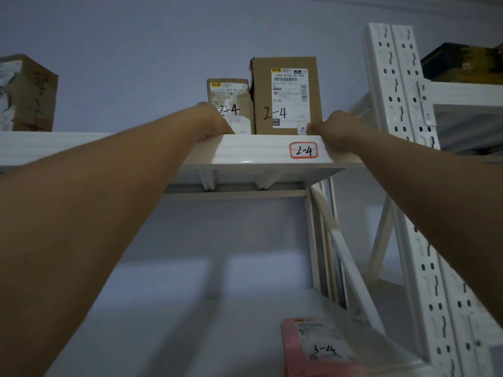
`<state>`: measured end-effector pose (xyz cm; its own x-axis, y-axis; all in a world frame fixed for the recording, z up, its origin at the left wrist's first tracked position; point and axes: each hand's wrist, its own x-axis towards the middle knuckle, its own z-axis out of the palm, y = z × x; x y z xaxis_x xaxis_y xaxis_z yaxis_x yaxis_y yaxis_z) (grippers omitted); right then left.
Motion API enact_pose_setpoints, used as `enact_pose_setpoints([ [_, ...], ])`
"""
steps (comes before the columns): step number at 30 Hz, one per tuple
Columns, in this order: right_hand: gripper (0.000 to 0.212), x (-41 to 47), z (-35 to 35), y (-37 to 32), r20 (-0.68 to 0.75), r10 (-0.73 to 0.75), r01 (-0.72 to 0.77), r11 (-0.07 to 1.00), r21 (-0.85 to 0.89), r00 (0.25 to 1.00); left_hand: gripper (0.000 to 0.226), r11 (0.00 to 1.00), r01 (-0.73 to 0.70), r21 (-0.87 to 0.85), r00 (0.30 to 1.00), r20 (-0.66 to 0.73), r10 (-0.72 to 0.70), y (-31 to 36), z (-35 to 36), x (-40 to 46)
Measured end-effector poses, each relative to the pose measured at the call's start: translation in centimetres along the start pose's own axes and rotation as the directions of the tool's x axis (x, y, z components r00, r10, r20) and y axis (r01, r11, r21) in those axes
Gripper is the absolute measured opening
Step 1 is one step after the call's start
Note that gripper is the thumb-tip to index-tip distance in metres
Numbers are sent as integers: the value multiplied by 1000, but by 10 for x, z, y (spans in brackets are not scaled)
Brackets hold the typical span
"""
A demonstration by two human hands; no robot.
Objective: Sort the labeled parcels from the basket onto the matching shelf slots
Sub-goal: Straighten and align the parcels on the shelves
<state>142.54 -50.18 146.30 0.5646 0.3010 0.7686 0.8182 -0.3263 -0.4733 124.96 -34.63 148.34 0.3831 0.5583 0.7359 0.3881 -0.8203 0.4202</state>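
— Brown cardboard up top: two parcels side by side on the white shelf, just above its red-bordered "2-4" tag.
— Marked how?
— Both "2-4" by hand. Small taped parcel left, touching the taller box with its printed shipping label.
— Elsewhere?
— Another brown box far left on the same level; pink mailer marked "3-4" on the lower shelf.
— Hands?
— Both arms raised. Left hand at the small parcel's lower left corner, fingers curled against it. Right hand at the tall box's lower right corner, fingertips touching; firm grip or not, cannot tell.
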Motion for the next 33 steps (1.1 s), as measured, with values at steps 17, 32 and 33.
enact_pose_setpoints([
  [17,52,-121,5,31,-215,-124,115,992,-55,969,27,762,-501,-410,865,-264,427,-31,36,-131],
  [32,54,-267,89,85,471,176,20,924,-383,864,60,976,-129,-175,799,565,207,-108,150,-249],
  [33,54,-273,93,89,504,189,12,930,-367,843,59,973,-132,-187,790,573,218,-107,152,-254],
])
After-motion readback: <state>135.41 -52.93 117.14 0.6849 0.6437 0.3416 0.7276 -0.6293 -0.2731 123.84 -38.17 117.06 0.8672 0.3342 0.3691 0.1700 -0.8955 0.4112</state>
